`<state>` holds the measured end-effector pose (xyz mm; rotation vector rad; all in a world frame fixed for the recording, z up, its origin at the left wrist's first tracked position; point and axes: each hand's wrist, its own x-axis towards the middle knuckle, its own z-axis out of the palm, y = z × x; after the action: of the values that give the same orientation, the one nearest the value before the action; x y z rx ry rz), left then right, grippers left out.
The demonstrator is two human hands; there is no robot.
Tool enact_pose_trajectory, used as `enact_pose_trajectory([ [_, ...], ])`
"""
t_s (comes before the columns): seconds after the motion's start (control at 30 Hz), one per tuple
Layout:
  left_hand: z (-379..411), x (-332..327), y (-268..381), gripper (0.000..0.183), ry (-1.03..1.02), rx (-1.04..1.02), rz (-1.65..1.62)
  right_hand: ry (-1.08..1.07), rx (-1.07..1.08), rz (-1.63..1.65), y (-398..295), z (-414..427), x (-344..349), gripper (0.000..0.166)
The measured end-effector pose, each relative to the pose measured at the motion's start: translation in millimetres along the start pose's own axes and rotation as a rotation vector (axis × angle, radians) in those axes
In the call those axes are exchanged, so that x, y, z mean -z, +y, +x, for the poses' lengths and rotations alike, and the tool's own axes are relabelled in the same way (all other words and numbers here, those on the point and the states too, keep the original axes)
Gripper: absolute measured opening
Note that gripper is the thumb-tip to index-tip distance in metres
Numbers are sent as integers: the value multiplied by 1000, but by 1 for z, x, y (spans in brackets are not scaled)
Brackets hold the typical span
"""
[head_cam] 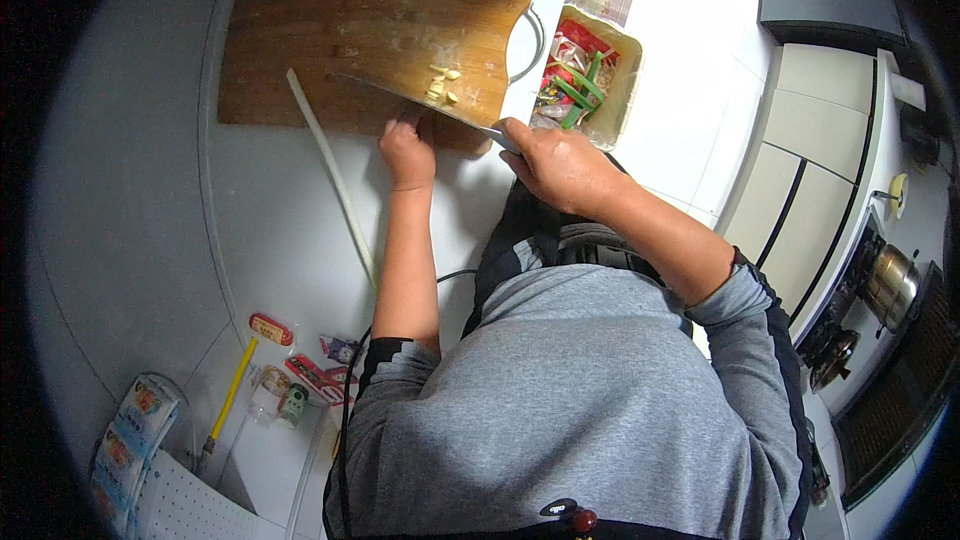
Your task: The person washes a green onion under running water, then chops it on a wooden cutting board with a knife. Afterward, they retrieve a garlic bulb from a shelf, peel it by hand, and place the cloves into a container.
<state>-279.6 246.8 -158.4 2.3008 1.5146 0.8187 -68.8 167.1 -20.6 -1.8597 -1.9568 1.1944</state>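
Note:
My right hand (566,169) grips a kitchen knife (498,137), its long blade slanting up and left over the near side of a wooden cutting board (352,7). Just beyond the blade, several pale yellow pieces that look like garlic cloves (436,87) lie on the board. My left hand (409,157) is at the board's near edge, on the near side of the blade. Its fingertips are hidden, so whether they hold anything does not show. To its left lies a long pale stalk (330,165), like a scallion, one end on the board and the other behind my left forearm.
Right of the board's metal handle (538,45), a cream bin (628,90) holds wrappers and green leaf strips. A tiled wall (127,127) borders the white counter (292,240) on the left. Packets and a small green jar (292,403) stand lower left. A steel pot (891,289) is far right.

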Motion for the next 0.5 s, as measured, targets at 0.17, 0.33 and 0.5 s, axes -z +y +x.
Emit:
enact_pose_trajectory([
  [0.17, 9, 1, 5, 12, -47, 38, 62, 35, 32, -14, 11, 5, -11, 23],
  [0.33, 17, 3, 11, 10, 14, 53, 18, 33, 30, -17, 8, 12, -1, 26],
  [0.5, 20, 2, 7, 9, -68, 132, 161, 21, 72, -31, 16, 12, -9, 27],
])
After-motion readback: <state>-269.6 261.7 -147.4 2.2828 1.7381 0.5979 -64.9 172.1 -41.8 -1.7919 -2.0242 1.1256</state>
